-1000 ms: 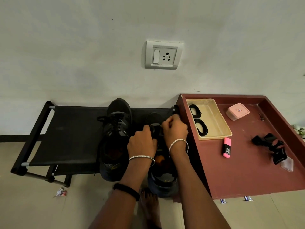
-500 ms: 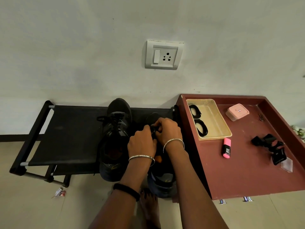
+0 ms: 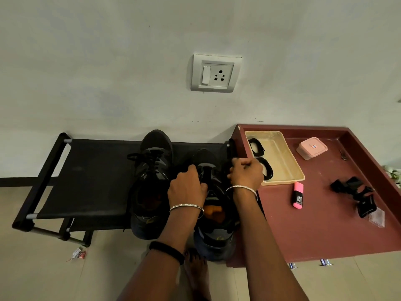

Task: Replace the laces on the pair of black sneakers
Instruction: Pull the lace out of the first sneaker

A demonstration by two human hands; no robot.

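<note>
Rightward goes the right hand [image 3: 246, 173] since half a second ago, off the middle of the black mesh sneaker [image 3: 213, 237] toward the right edge of the black fabric shoe rack [image 3: 91, 179]. Its fingers are curled tight, but black on black hides whether they pinch a lace. The left hand [image 3: 187, 187] has stayed, fingers clenched on that sneaker's tongue area. The laced black sneaker [image 3: 153, 168] stands just beside it on the left, both heels over the rack's front edge.

The step looks like drawing a lace through the eyelets. It is best done with the left hand bracing the shoe while the right pulls level and outward.

On the maroon wooden table [image 3: 325, 224], the shallow beige plastic tray [image 3: 282, 157] at the back left corner holds two black coiled bundles [image 3: 269, 177], likely laces. The closed pink lidded box [image 3: 312, 147] hides its contents.
</note>
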